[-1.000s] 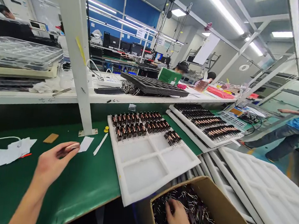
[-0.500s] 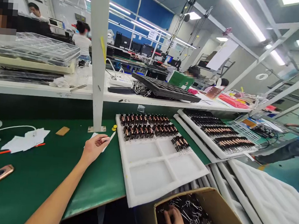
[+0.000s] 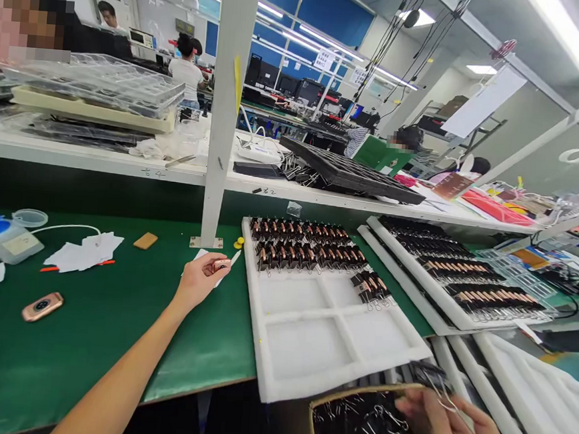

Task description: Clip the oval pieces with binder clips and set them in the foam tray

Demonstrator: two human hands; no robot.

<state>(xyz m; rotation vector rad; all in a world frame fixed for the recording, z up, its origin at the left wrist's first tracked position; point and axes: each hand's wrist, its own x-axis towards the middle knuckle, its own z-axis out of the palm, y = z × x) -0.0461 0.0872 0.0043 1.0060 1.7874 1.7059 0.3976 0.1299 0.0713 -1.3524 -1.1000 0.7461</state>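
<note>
Over the green bench, my left hand (image 3: 201, 282) pinches a small rose-gold device (image 3: 222, 264) between thumb and fingers. My right hand (image 3: 458, 424) grips a black binder clip (image 3: 430, 376) with wire handles, just above the rim of a cardboard box (image 3: 316, 423). Loose black binder clips (image 3: 368, 417) fill the box. Left of the box stands a white foam tray (image 3: 267, 369); its far compartments hold rows of rose-gold devices clamped in black clips (image 3: 286, 257). A similar rose-gold device (image 3: 42, 306) lies on the bench at the left.
Another foam tray (image 3: 430, 302) with clipped devices lies to the right, beside stacked white foam trays (image 3: 530, 396). A white post (image 3: 217, 171) rises behind my left hand. Papers (image 3: 86, 251) and a plastic bottle (image 3: 4, 238) sit at the left. Co-workers are in the background.
My right hand has come up out of the box and to the right, with a binder clip in it. My left hand still holds the device. The view has shifted left.
</note>
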